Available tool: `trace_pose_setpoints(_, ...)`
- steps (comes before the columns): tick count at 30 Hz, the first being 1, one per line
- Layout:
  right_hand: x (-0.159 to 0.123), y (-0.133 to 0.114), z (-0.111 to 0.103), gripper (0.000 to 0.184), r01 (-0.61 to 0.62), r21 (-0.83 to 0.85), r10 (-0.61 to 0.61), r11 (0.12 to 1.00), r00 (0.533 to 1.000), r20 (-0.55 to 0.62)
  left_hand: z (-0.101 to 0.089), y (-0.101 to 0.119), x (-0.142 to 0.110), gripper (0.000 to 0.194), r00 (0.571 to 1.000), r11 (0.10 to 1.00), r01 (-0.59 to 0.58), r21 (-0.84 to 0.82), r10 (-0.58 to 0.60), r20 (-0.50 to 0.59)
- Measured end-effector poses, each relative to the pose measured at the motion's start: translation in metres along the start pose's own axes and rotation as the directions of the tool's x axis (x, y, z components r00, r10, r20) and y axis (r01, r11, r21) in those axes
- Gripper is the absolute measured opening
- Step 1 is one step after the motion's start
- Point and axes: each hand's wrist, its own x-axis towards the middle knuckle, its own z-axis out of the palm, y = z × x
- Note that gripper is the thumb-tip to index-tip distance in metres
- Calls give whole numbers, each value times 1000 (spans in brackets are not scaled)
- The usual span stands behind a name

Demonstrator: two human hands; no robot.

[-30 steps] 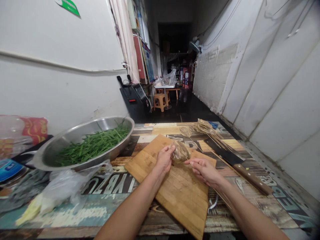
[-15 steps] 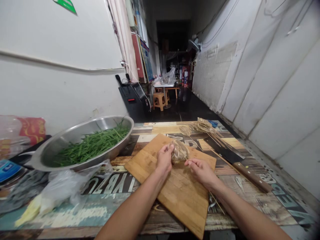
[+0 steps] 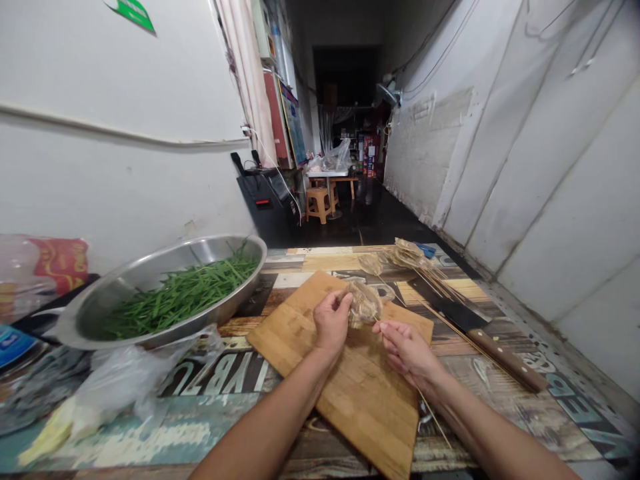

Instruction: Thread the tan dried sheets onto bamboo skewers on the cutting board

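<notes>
My left hand (image 3: pixel 331 321) pinches a folded, pale brown thin sheet (image 3: pixel 364 303) just above the wooden cutting board (image 3: pixel 350 387). My right hand (image 3: pixel 407 348) is closed on a thin bamboo skewer (image 3: pixel 425 403) whose tip meets the sheet's lower edge. The skewer runs back under my right wrist toward the table's front edge. Both hands hover over the far half of the board.
A steel bowl (image 3: pixel 120 287) of green stalks sits at the left, with plastic bags (image 3: pixel 125 377) in front of it. A cleaver (image 3: pixel 477 333) lies right of the board. Skewered sheets (image 3: pixel 407 255) are piled at the table's far edge. White walls close both sides.
The folded sheet has risen slightly and turned in my left fingers. My right hand has shifted down and right, and more of the skewer shows behind it.
</notes>
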Motion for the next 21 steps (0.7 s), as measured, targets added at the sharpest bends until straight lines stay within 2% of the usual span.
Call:
trace_pose_setpoints(4,1,1,1,42,52,-177,-59,983,998,-36,-1,-1,0,29,999,1000,9,-3,-9,35)
trace_pose_setpoints(7,7,6,-5,36,109,-364,-147,925,986,-78,-1,0,1,30,998,1000,3,8,-3,64)
trace_pose_setpoints(10,12,10,-11,32,168,-558,-258,812,962,-86,-1,-1,-1,29,995,999,-1,39,-3,103)
trace_pose_setpoints(13,14,9,-13,29,233,-730,-374,642,927,-34,0,-3,-3,28,985,998,-2,55,-8,174)
trace_pose_setpoints(16,15,5,-13,29,259,-812,-436,523,900,7,4,-2,-5,28,980,1000,26,8,-27,197)
trace_pose_setpoints(21,14,3,-16,32,280,-783,-416,556,909,30,7,1,3,34,982,966,168,-196,-147,116)
